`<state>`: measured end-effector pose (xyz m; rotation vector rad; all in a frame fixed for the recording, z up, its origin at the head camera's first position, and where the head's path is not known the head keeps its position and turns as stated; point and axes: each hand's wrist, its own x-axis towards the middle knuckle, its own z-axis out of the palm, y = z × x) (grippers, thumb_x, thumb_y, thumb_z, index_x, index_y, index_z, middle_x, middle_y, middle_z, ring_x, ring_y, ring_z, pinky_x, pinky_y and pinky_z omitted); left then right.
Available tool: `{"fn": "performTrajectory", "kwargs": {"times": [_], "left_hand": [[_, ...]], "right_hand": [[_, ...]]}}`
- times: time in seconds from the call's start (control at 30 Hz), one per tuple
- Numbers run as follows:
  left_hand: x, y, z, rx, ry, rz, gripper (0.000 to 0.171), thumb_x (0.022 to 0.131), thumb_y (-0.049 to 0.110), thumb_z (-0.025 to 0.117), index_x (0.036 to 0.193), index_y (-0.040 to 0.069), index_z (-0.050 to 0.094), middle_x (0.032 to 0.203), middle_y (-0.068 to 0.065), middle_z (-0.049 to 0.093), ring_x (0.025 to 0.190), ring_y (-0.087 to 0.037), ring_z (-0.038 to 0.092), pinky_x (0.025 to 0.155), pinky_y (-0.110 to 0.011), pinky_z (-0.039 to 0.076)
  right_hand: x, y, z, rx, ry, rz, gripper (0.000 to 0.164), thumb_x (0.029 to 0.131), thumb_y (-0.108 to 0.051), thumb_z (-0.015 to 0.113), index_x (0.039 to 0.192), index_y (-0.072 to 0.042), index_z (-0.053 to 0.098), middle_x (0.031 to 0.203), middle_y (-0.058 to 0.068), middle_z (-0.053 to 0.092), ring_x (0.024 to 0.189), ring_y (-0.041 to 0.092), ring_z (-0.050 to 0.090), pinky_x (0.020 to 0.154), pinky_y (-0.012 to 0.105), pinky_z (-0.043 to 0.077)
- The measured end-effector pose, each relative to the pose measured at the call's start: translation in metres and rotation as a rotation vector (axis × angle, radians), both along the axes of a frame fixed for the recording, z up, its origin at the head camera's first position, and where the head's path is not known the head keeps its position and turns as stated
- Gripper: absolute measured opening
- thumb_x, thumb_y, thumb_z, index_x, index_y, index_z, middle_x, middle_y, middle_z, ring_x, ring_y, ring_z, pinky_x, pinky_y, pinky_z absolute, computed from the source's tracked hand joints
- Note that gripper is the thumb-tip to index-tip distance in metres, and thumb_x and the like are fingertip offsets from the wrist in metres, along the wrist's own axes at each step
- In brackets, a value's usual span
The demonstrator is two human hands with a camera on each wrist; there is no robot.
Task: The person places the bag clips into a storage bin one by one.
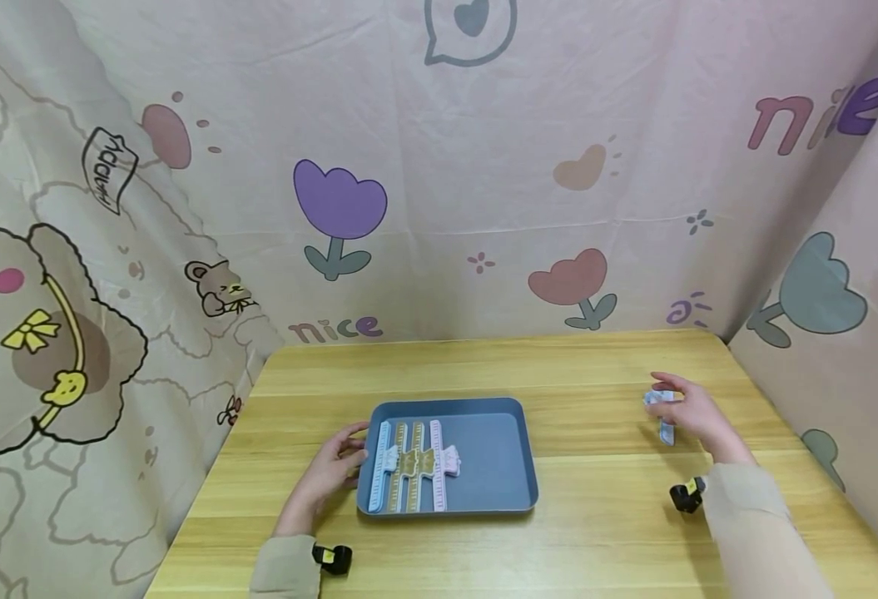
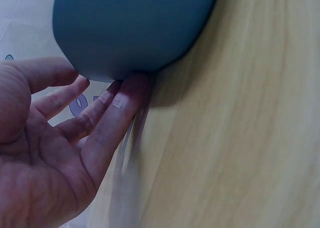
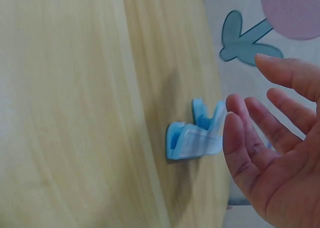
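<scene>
In the head view my left hand is at the left side of a blue-grey tray, fingers touching its rim. The left wrist view shows fingertips against the tray's outer wall. In the tray, ruler-marked strips with shaped middles lie side by side: a light blue strip, two gold-brown strips and a pink strip. At the right, my right hand hovers with spread fingers over a light blue, folded-looking piece on the table; nothing is held. Part of that piece hides behind the fingers.
The wooden table carries the tray left of its middle. A printed curtain hangs behind the table's back edge and down both sides. A black wrist camera is worn at the right wrist, another camera at the left.
</scene>
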<state>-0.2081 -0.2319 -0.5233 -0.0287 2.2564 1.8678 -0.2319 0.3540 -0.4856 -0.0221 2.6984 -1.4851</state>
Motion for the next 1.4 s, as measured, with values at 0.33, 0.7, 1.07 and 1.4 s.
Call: {"fn": "performTrajectory", "kwargs": {"times": [0.33,0.7,1.07,1.4], "left_hand": [[0.000,0.000,0.000,0.003,-0.008,-0.004,0.049,0.097,-0.002,0.052,0.145,0.010,0.046,0.122,-0.023,0.052,0.096,-0.030,0.058,0.069,-0.044,0.056],[0.000,0.000,-0.001,0.009,0.003,-0.001,0.049,0.096,-0.004,0.052,0.144,0.009,0.047,0.122,-0.023,0.052,0.096,-0.030,0.058,0.070,-0.044,0.056],[-0.001,0.000,-0.002,0.008,0.001,-0.003,0.049,0.097,-0.003,0.051,0.144,0.009,0.046,0.122,-0.023,0.052,0.097,-0.030,0.059,0.070,-0.044,0.056],[0.000,0.000,0.000,0.000,-0.005,0.013,0.049,0.097,-0.003,0.052,0.144,0.010,0.047,0.121,-0.022,0.053,0.096,-0.030,0.058,0.069,-0.044,0.056]], "right_hand": [[-0.013,0.011,-0.010,0.073,-0.068,-0.032,0.070,0.091,-0.009,0.065,0.148,0.009,0.028,0.141,0.037,0.037,0.068,0.019,0.058,0.059,0.027,0.051],[-0.022,0.013,-0.016,0.269,-0.030,-0.038,0.060,0.084,-0.004,0.066,0.138,0.012,0.044,0.135,0.038,0.043,0.093,0.043,0.059,0.082,0.051,0.049],[-0.021,0.012,-0.014,0.298,-0.006,-0.068,0.051,0.084,-0.007,0.071,0.128,0.014,0.052,0.120,0.037,0.052,0.103,0.046,0.053,0.087,0.057,0.043],[-0.020,0.016,-0.013,0.328,-0.038,-0.092,0.050,0.089,-0.027,0.073,0.120,0.009,0.060,0.114,0.036,0.053,0.098,0.043,0.053,0.082,0.056,0.043]]}}
